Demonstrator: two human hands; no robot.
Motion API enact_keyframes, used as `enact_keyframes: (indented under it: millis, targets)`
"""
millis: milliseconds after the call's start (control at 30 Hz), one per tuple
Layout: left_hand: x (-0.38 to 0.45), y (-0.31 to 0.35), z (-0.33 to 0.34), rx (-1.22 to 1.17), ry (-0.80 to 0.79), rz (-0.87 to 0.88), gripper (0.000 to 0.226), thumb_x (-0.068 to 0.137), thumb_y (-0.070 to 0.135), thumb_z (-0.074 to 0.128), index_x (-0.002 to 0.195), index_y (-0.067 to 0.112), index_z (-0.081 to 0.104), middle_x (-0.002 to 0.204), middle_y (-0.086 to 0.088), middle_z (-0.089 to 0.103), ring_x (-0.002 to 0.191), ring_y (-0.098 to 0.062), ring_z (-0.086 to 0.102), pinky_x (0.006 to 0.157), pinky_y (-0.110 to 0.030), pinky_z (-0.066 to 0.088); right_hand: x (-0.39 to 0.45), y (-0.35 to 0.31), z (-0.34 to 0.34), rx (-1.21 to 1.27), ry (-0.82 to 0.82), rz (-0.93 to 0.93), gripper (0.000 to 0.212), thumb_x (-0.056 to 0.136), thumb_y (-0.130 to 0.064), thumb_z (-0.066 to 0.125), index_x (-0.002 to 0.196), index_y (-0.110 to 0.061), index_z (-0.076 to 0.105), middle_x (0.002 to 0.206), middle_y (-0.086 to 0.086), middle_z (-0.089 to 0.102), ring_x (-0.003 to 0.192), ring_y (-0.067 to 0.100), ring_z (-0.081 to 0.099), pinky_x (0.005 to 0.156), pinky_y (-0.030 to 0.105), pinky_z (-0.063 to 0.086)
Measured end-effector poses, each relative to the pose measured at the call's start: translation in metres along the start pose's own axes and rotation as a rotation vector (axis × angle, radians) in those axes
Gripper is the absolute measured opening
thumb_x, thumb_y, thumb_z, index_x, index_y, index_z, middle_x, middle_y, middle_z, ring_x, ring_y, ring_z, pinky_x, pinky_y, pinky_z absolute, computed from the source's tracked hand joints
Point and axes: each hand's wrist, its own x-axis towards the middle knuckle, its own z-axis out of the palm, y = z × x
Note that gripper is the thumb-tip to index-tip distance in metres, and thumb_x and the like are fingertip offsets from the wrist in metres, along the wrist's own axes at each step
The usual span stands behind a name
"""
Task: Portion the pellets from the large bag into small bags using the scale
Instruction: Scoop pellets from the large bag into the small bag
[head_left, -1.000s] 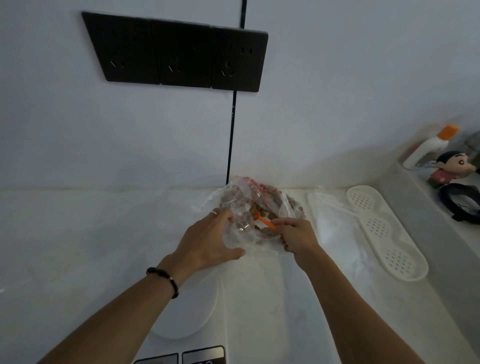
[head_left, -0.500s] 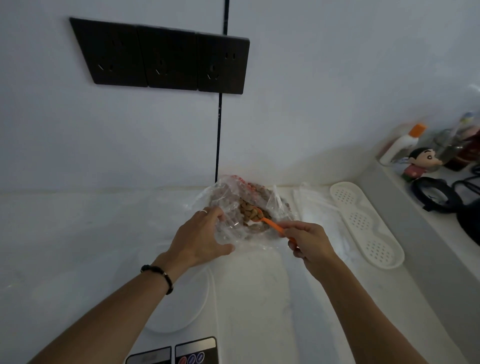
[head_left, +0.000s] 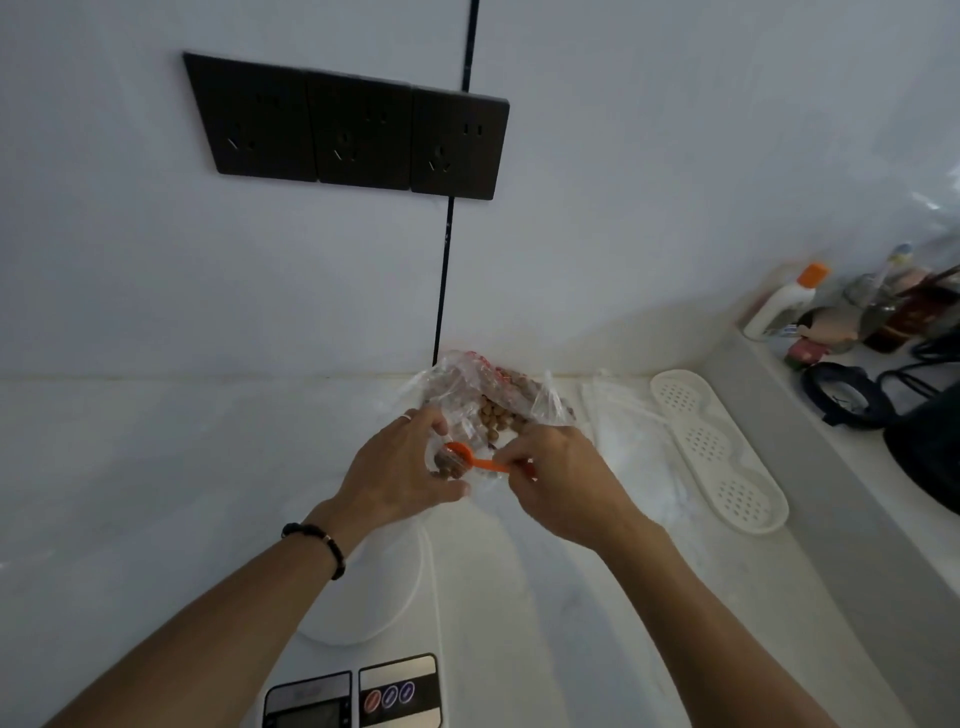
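Note:
The large clear bag (head_left: 498, 389) of brown pellets lies open against the wall. In front of it my left hand (head_left: 400, 470) holds a small clear bag (head_left: 448, 467) open, with a few pellets inside. My right hand (head_left: 558, 475) pinches the handle of an orange scoop (head_left: 470, 460), whose bowl is at the small bag's mouth. The white scale (head_left: 374, 613) sits below my hands, its round platform partly hidden by my left wrist, its display at the bottom edge.
Flat empty clear bags (head_left: 618, 415) lie right of the large bag. A white perforated tray (head_left: 719, 449) sits further right. A raised ledge (head_left: 810, 415) carries bottles, a black ring and a dark object. Black wall sockets (head_left: 353, 127) hang above.
My right hand lifted the loaded scoop out of the large bag and brought it left and nearer, to the small bag in my left hand. The camera view shifted.

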Motion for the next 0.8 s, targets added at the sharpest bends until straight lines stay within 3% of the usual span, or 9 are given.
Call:
enact_keyframes:
  millis: [167,233,300,367,500,633,800]
  targets:
    - [-0.003,0.001,-0.002,-0.051,-0.014,0.005,0.06,0.064,0.048,0.083,0.102,0.029,0.042,0.097,0.011,0.056,0.068,-0.004,0.059,0.062,-0.018,0.043,-0.006,0.002,-0.006,-0.065,-0.01,-0.113,0.03,0.09,-0.007,0.054,0.105,-0.021,0.076,0.09,-0.009,0.067,0.076,0.008,0.059,0.068,0.025,0.052]
    - [-0.004,0.001,-0.002,-0.041,-0.012,0.013,0.059,0.065,0.049,0.083,0.103,0.029,0.041,0.098,0.012,0.054,0.07,-0.003,0.056,0.06,-0.016,0.039,-0.008,0.005,-0.012,-0.024,0.055,-0.065,0.028,0.089,-0.006,0.056,0.101,-0.019,0.077,0.086,-0.009,0.066,0.07,0.006,0.057,0.063,0.014,0.044]
    - [-0.003,-0.001,-0.001,-0.051,-0.002,0.005,0.059,0.065,0.048,0.082,0.102,0.031,0.041,0.1,0.012,0.053,0.077,-0.004,0.058,0.064,-0.019,0.041,-0.009,0.011,-0.017,0.084,0.147,0.079,0.026,0.086,-0.004,0.058,0.095,-0.017,0.078,0.078,-0.012,0.064,0.063,0.005,0.056,0.057,0.01,0.039]
    - [-0.001,-0.004,0.002,-0.059,0.001,-0.009,0.057,0.064,0.048,0.082,0.101,0.031,0.042,0.1,0.013,0.054,0.083,-0.007,0.061,0.07,-0.024,0.047,-0.008,0.02,-0.016,0.158,0.204,0.231,0.024,0.086,-0.004,0.058,0.092,-0.016,0.078,0.074,-0.012,0.063,0.06,0.008,0.057,0.055,0.013,0.043]
    - [0.003,-0.008,0.008,-0.066,-0.039,-0.013,0.057,0.063,0.05,0.081,0.102,0.032,0.043,0.097,0.015,0.053,0.069,-0.003,0.064,0.071,-0.033,0.055,0.005,0.04,0.004,-0.017,0.122,0.313,0.025,0.091,-0.007,0.052,0.096,-0.012,0.076,0.084,0.003,0.067,0.067,0.018,0.059,0.059,0.027,0.049]
    - [0.008,-0.009,0.011,-0.045,-0.057,-0.001,0.057,0.063,0.051,0.081,0.102,0.032,0.044,0.095,0.016,0.052,0.068,-0.002,0.064,0.067,-0.029,0.053,0.027,0.052,0.028,-0.158,0.04,0.378,0.021,0.09,-0.007,0.051,0.091,-0.01,0.072,0.084,0.003,0.06,0.066,0.019,0.057,0.057,0.027,0.047]
    - [0.011,-0.011,0.012,-0.025,-0.06,0.001,0.057,0.063,0.052,0.079,0.103,0.033,0.043,0.091,0.016,0.051,0.068,-0.003,0.061,0.06,-0.021,0.044,0.052,0.063,0.038,-0.14,0.103,0.469,0.022,0.088,0.001,0.048,0.087,-0.007,0.069,0.087,0.008,0.059,0.07,0.025,0.056,0.066,0.033,0.052]
